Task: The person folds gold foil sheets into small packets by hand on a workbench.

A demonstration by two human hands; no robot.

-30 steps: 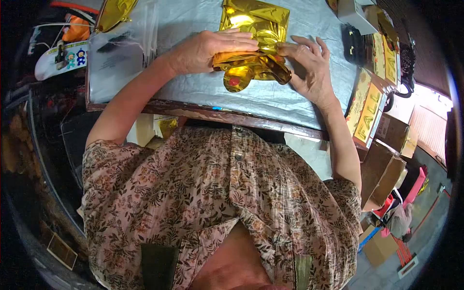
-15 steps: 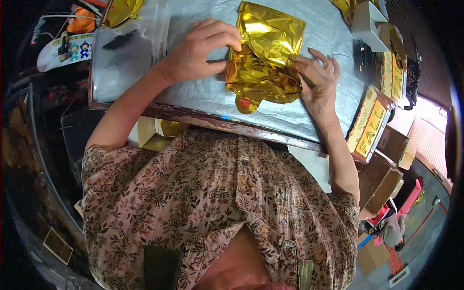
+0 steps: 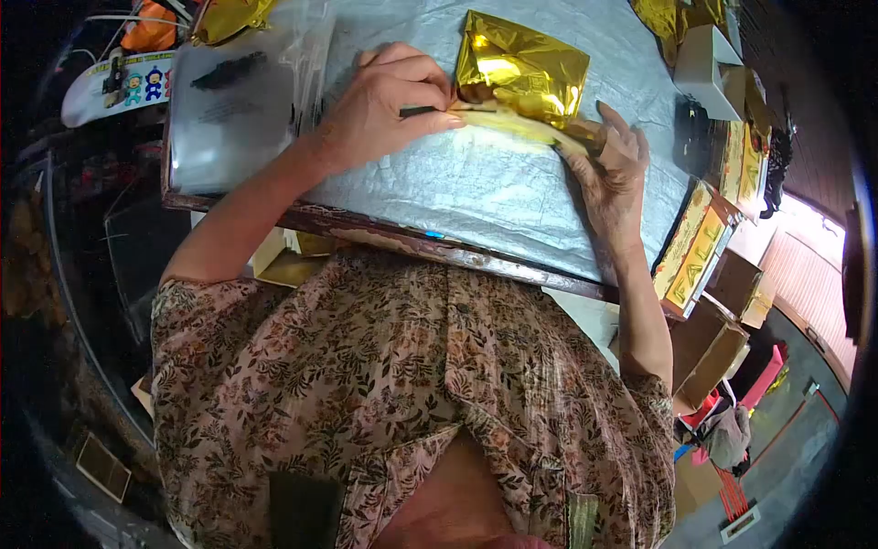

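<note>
Nearest is the wearer's floral shirt (image 3: 366, 366), and just beyond it, short of the fingers, runs the chipped edge of the worktable (image 3: 384, 240), with a blue fleck (image 3: 434, 235) on it. A crinkled silvery sheet (image 3: 430, 197) covers the top and spreads out under the hands.

At the work, the left hand (image 3: 389, 101) has thumb and forefinger narrowed to a pinch on the near left corner of a gold foil balloon (image 3: 535, 69), folded into a flat packet. The right hand (image 3: 617, 169) meets its near right corner; blur hides whether those fingertips grip or only press, so I cannot tell. Its outer fingers stand raised. The packet lies mainly beyond and between the two sets of fingertips, its near edge a pale, blurred band from one hand to the other.

Beyond the left fingers, off to the left, are clear plastic sleeves (image 3: 219, 110); past the right fingers, an open white box (image 3: 709, 64) and a carton marked FALL (image 3: 695, 256).

The foil looks thin and springy, so I judge that uneven tension between the hands could skew the fold; a slack right-hand hold could let that corner spring open. A hard pinch might crease or tear the film, and trapped air could make the packet bulge.
</note>
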